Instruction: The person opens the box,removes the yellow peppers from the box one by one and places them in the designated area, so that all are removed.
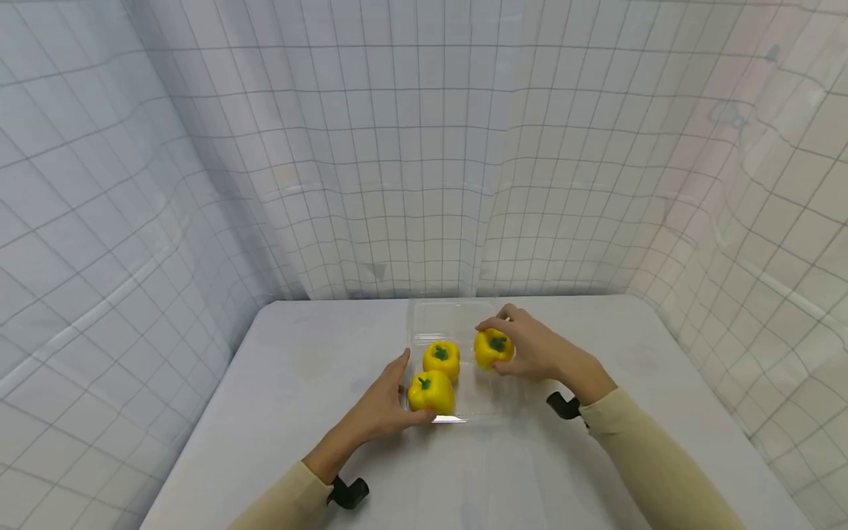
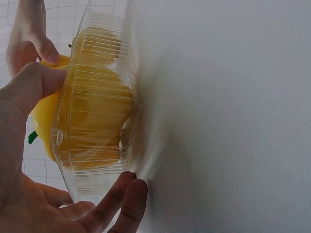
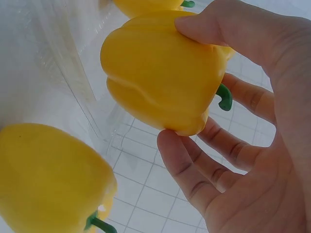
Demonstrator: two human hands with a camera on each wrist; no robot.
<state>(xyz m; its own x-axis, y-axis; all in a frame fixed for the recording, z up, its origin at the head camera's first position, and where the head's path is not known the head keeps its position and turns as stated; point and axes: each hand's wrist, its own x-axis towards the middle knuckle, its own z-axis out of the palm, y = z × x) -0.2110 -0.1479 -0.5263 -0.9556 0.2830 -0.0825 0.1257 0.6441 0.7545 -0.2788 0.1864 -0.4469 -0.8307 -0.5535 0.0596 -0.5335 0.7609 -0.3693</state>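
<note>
Two yellow bell peppers stand in a clear plastic container: one in front, the other just behind it. My left hand holds the container at its front left corner. In the left wrist view, the thumb lies at the container's rim and the fingers spread along its side. My right hand grips a third yellow bell pepper between thumb and fingertips, its green stem turned toward the palm. In the head view this pepper is over the right part of the container.
The container's clear lid is folded back toward the far edge of the white table. Grid-patterned curtains hang behind the table and at both sides. A black strap-like mount sits at each wrist.
</note>
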